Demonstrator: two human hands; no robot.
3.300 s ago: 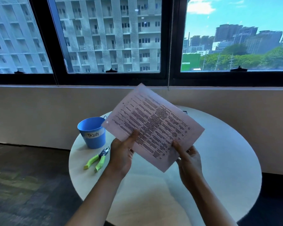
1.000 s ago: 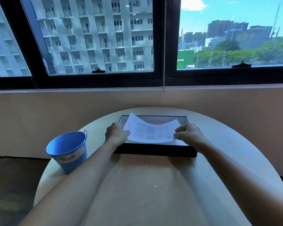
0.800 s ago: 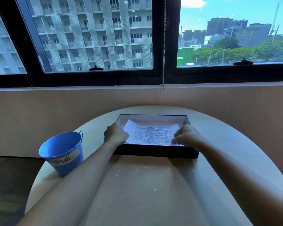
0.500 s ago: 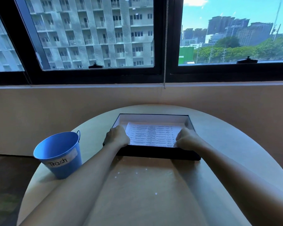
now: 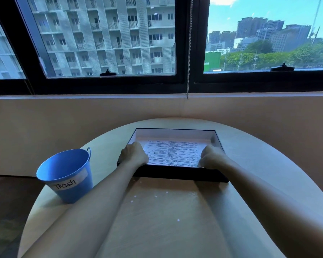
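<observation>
A printed sheet (image 5: 172, 153) with rows of small text lies flat inside a shallow black tray (image 5: 175, 174) with a white lining, at the far side of the round table (image 5: 157, 216). My left hand (image 5: 133, 155) is at the sheet's left edge and my right hand (image 5: 212, 158) at its right edge. Both have knuckles up and fingers curled down onto the sheet's edges inside the tray. The fingertips are hidden.
A blue bucket (image 5: 65, 174) labelled "Trash" stands at the table's left edge. Small white paper dots (image 5: 155, 196) are scattered on the tabletop in front of the tray. A wall and dark-framed windows rise just behind the table, with a blind cord (image 5: 188, 53) hanging.
The sheet was held up in both hands, then carried forward and lowered into the tray. Over the last second its bowed middle has flattened onto the tray's bottom, with both hands sinking to its sides.
</observation>
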